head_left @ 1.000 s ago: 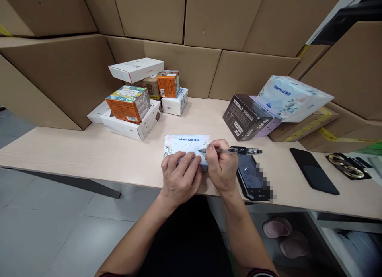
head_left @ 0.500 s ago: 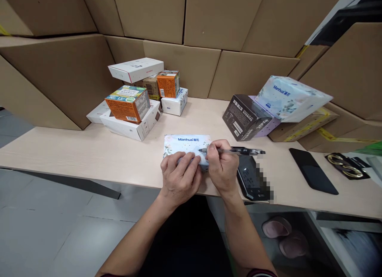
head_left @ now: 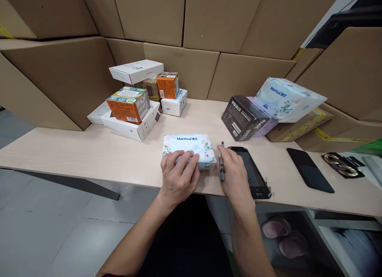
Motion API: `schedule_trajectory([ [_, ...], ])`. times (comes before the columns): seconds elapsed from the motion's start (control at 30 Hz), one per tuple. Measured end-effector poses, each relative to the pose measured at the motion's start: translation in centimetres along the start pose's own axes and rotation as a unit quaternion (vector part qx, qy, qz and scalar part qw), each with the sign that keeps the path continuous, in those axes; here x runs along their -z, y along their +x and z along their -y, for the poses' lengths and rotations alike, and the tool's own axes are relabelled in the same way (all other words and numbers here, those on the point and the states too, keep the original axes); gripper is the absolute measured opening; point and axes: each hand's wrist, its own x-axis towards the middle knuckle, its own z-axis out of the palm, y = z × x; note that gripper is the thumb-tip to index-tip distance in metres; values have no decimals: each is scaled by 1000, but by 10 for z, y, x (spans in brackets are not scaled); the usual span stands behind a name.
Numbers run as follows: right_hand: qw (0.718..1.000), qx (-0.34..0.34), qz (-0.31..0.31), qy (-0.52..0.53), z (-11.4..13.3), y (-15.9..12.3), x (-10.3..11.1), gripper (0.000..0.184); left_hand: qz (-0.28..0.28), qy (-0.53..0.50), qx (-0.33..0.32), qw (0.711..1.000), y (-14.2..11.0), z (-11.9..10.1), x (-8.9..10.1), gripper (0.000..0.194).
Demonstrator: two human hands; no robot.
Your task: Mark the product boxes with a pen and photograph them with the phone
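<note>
The left hand [head_left: 180,175] lay across the near edge of the floral Manhua pack [head_left: 191,145], which rested on the counter [head_left: 134,165] before the person; whether its grip clasped the pack could not be told. The pen [head_left: 222,167] lay along the inner side of the right hand [head_left: 235,175], just right of the pack; whether that grip grasped or had released it was unclear. The right hand partly covered a dark handheld device [head_left: 254,173].

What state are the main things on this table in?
Front tissue pack: lying flat, under left hand
Pen: at right hand, grip unclear
Handheld device: lying face up
Black slab: lying flat
Dark box: closed
Near orange box: closed, stacked
Top white box: stacked
Right tissue pack: stacked
</note>
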Motion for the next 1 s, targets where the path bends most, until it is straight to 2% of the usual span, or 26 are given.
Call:
schedule_trajectory([
  [0.1, 992, -2, 92, -85, 4, 1, -5, 54, 0, 0, -1, 1000, -1, 0, 0, 32],
  [0.2, 986, 3, 127, -109, 7, 8, -10, 52, 1, 3, -2, 1000, -2, 1, 0, 31],
  [0.27, 988, 13, 117, -101, 6, 11, -8, 54, 0, 5, -2, 1000, -2, 1, 0, 30],
  [0.37, 994, 7, 52, -92, 1, 3, 5, 53, -2, 5, -2, 1000, -2, 1, 1, 30],
  [0.43, 993, -30, 6, -111, -5, -11, 19, 51, -4, 5, -6, 1000, -1, 1, 1, 30],
  [0.47, 990, -59, -3, -131, -10, -21, 26, 56, -6, 5, -7, 1000, -1, 1, 1, 30],
  [0.57, 969, -164, 30, -182, -24, -51, 44, 88, -10, 7, -6, 1000, -1, 0, 0, 30],
  [0.63, 966, -190, 67, -164, -32, -65, 50, 99, -11, 6, -4, 1000, -1, 0, 0, 31],
  [0.77, 972, -183, 89, -115, -37, -71, 48, 94, -42, -21, -21, 999, -3, 2, 3, 35],
  [0.87, 975, -186, 51, -107, -37, -62, 41, 86, -88, -82, -90, 989, -7, 5, 6, 37],
  [0.93, 978, -190, 24, -79, -37, -58, 37, 85, -96, -139, -130, 977, -10, 3, 8, 39],
  [1.0, 978, -207, 7, -28, -39, -56, 35, 87, -74, -209, -112, 969, -13, -3, 9, 39],
])
